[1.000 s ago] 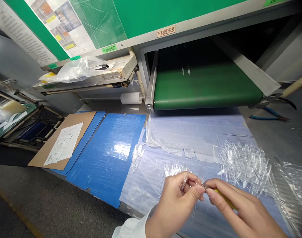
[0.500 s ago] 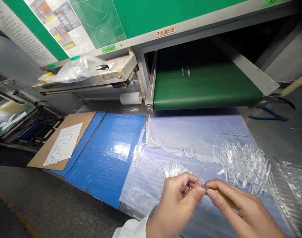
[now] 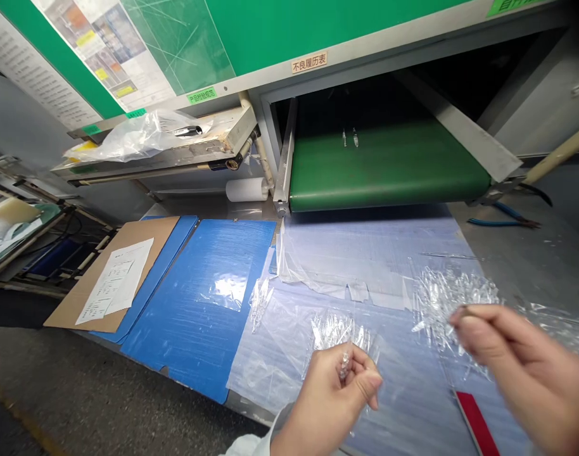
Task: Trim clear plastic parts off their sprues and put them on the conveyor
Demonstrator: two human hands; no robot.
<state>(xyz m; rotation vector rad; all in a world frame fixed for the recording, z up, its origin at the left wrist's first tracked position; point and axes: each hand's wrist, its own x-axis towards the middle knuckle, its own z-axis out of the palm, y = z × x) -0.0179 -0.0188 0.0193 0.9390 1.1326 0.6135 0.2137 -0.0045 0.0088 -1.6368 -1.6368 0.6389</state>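
My left hand point(image 3: 334, 396) is closed over the near edge of the blue-white sheet, with small clear plastic pieces point(image 3: 344, 366) showing between its curled fingers. Just beyond it lies a pile of clear plastic pieces point(image 3: 334, 332). My right hand point(image 3: 512, 361), blurred by motion, has thumb and forefinger pinched together; what they hold, if anything, cannot be made out. Its fingertips are at the near side of a larger heap of clear pieces point(image 3: 448, 301). A red strip point(image 3: 477, 418) with a pale edge lies below, between the hands.
A green conveyor belt point(image 3: 389, 171) carrying two clear pieces ends above the sheet point(image 3: 356, 247). Blue boards point(image 3: 199, 272) and brown cardboard point(image 3: 71, 297) with papers lie left. Blue-handled pliers point(image 3: 498, 218) rest right. A shelf point(image 3: 199, 142) holds a plastic bag.
My right hand has moved right, away from my left hand, to the larger heap. The yellow-handled tool it held no longer shows. The red strip has come into sight.
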